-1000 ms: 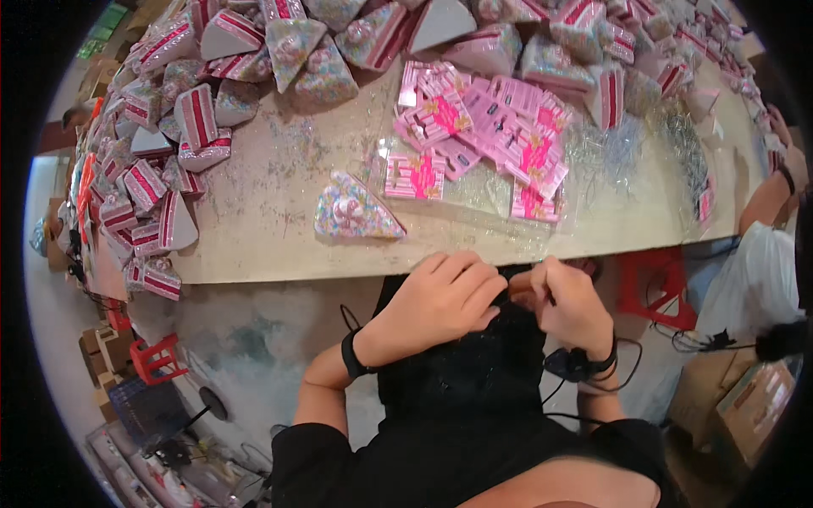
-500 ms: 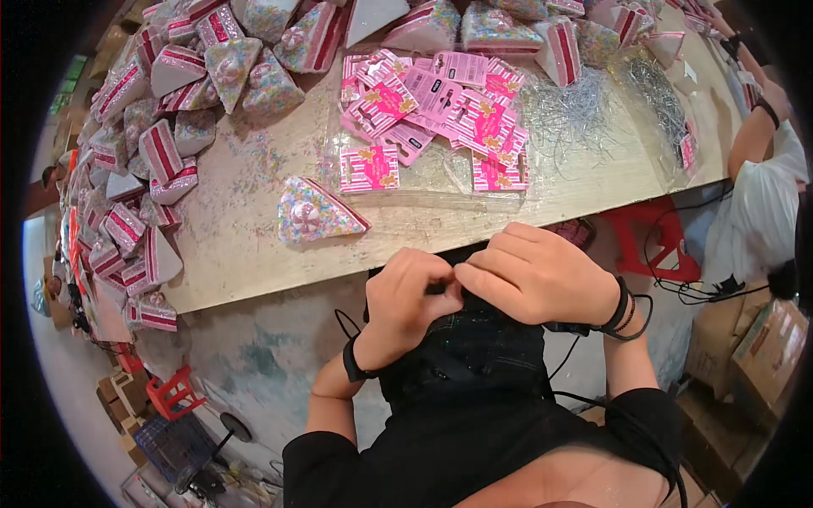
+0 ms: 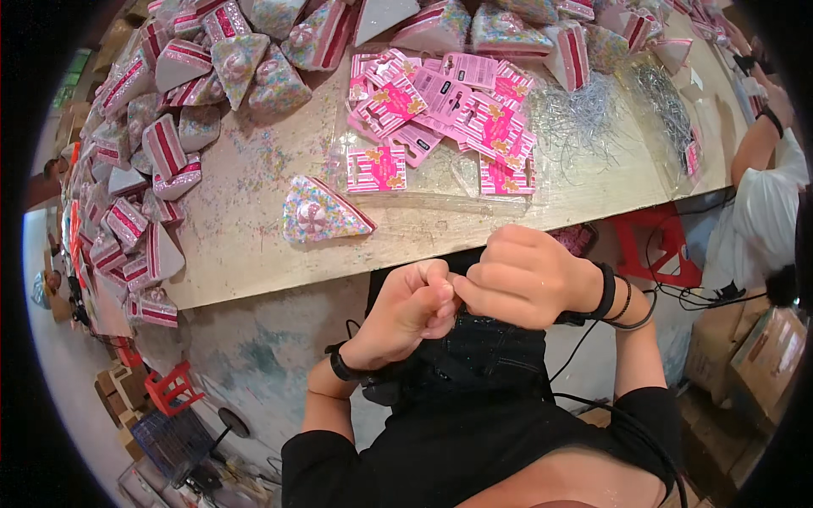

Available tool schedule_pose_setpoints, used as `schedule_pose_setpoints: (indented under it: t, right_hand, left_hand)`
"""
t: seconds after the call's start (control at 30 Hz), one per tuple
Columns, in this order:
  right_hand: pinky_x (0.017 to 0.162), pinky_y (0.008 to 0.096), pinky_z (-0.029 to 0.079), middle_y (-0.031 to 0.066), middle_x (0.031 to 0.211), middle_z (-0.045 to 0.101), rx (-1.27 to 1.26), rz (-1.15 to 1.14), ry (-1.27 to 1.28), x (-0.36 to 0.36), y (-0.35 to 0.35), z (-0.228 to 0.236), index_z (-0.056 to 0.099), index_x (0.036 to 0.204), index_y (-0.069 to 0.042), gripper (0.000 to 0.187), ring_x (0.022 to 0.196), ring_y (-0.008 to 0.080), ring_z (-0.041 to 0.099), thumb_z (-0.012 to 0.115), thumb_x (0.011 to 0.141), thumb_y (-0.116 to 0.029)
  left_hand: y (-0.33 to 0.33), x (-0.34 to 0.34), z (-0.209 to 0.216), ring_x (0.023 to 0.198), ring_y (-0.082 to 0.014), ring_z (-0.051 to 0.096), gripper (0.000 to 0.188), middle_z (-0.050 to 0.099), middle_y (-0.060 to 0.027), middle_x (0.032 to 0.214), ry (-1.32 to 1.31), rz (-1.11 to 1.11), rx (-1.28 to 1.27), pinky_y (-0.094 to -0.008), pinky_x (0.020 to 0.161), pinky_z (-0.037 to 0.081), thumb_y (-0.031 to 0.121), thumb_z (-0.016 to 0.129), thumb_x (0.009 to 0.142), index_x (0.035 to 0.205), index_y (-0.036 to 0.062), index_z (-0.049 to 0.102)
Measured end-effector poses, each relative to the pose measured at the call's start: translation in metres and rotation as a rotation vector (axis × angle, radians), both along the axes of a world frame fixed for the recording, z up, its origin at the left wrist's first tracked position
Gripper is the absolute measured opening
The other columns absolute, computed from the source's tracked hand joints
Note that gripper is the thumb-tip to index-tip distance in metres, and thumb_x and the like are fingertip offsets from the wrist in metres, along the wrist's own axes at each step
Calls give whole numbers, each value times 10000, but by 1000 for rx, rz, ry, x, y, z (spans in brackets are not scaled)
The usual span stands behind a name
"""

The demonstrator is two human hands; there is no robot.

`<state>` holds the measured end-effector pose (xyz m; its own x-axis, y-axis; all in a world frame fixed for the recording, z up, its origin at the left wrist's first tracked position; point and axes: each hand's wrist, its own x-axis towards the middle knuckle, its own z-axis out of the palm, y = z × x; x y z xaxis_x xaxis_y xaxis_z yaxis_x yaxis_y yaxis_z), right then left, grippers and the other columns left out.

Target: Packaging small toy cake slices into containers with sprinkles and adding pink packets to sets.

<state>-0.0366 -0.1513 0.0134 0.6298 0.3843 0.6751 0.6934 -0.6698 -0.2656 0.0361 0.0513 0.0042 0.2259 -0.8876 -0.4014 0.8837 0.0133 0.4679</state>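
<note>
Head view. My left hand [image 3: 411, 300]: one, closed, fingers curled and thumb pressed to them, over my lap just off the near table edge. My right hand [image 3: 525, 279]: one, closed, back of the hand uppermost, its fingertips meeting those of the left. Whether anything small is pinched between the two, I cannot tell. Black wristbands [image 3: 340, 364]: worn on both wrists.

Cake-slice ornament, wedge-shaped, pastel-sprinkled top, pink swirl at the middle, deep-pink side [image 3: 326, 212]: one, lying alone near the front edge of the table, beyond my left hand and apart from it.

Pink header cards, flat, some white-striped [image 3: 491, 123]: a loose overlapping heap right of the ornament, on clear crinkled plastic [image 3: 436, 196].

Thin silvery strands [image 3: 580, 110]: a loose tangle right of the cards. Darker strands on clear plastic [image 3: 665, 106]: one long bundle, further right.

Similar sprinkled wedges with glittery pink layers [image 3: 165, 144]: many, heaped along the left side and the far part of the table.

Table, pale, light-wood surface [image 3: 254, 241]: one, speckled with loose bits.

Red plastic stools [image 3: 648, 245]: two, one below each side. Brown cardboard boxes [image 3: 766, 356]: stacked, lower right. Another person's forearm [image 3: 754, 157]: at the right edge, black-banded.
</note>
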Motion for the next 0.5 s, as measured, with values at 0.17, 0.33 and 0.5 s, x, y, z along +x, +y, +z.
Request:
schedule_pose_setpoints:
  t: [0.17,0.33,0.5]
  right_hand:
    - [589,323,424,45,706,482,363,51,372,1,0,-1,613,805,-59,173,636,228,508,751,703,-43]
    - [540,333,412,25,684,530,569,20,553,-6,1,1,626,798,-78,169,641,215,527,749,705,-9]
    - [591,321,415,16,698,548,575,-32,529,-9,1,0,631,788,-95,189,661,206,529,763,683,-9]
  left_hand:
    - [-3,-9,3,658,-58,484,168,557,-36,807,-424,131,48,-201,557,382,5,593,938,843,54,464]
    - [-2,-10,3,737,-57,534,163,586,-50,897,-569,136,38,-205,634,435,-34,609,922,884,39,468]
    - [-5,-12,5,750,-50,547,138,604,-49,891,-648,140,80,-207,616,442,-4,630,925,896,28,500]
